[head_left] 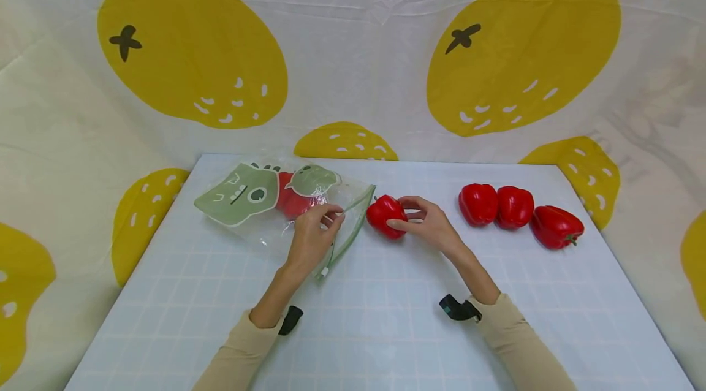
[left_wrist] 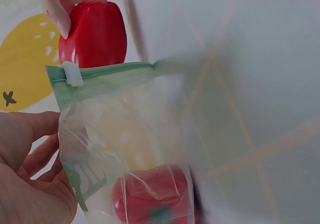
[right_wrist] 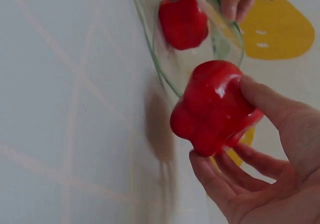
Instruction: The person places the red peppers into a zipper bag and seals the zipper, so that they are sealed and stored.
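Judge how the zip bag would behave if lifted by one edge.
The zip bag looks like thin, wrinkled film, so it would probably sag. The pepper inside would likely slide toward the low end. The left hand pinches its rim.

Pale blue table [head_left: 165, 293] with faint white grid, lower half of frame. Cream fabric backdrop [head_left: 364, 54], creased, hung behind and wrapped round both sides. Large yellow lemon prints [head_left: 190, 51] seen upper left and upper right, smaller ones along table's far edge and side margins. Scene lit evenly, shadows soft.
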A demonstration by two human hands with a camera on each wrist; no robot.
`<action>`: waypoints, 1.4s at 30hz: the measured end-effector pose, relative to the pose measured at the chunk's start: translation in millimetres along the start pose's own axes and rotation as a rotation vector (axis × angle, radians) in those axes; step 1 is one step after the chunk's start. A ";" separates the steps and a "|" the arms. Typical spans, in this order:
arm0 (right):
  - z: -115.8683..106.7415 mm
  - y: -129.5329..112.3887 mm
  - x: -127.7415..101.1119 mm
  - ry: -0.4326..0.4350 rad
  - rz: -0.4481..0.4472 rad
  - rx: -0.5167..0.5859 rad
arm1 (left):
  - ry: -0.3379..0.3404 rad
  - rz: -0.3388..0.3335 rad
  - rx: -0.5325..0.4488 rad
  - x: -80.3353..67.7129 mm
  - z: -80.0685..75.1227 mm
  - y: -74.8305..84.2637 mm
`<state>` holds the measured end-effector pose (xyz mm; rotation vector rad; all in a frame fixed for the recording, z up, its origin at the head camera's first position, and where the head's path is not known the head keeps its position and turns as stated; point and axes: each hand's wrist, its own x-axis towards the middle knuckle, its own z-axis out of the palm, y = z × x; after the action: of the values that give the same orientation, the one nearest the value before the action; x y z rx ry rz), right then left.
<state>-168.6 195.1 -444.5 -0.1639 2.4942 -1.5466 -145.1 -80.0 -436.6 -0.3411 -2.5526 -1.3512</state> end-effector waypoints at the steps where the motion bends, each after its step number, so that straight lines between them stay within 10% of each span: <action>1: 2.9 -0.6 0.1 -0.008 -0.001 0.006 | 0.003 0.001 0.001 0.1 -0.1 0.0; 23: 52.8 -15.5 16.5 -0.038 -0.027 0.074 | 0.006 -0.013 -0.001 1.1 -1.4 4.3; 42: 80.1 -16.2 22.8 0.106 -0.034 0.103 | -0.008 0.036 -0.012 1.9 -1.6 3.5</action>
<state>-172.7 113.4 -467.1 -0.1118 2.4950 -1.7363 -145.6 -79.2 -432.4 -0.3935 -2.5337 -1.3553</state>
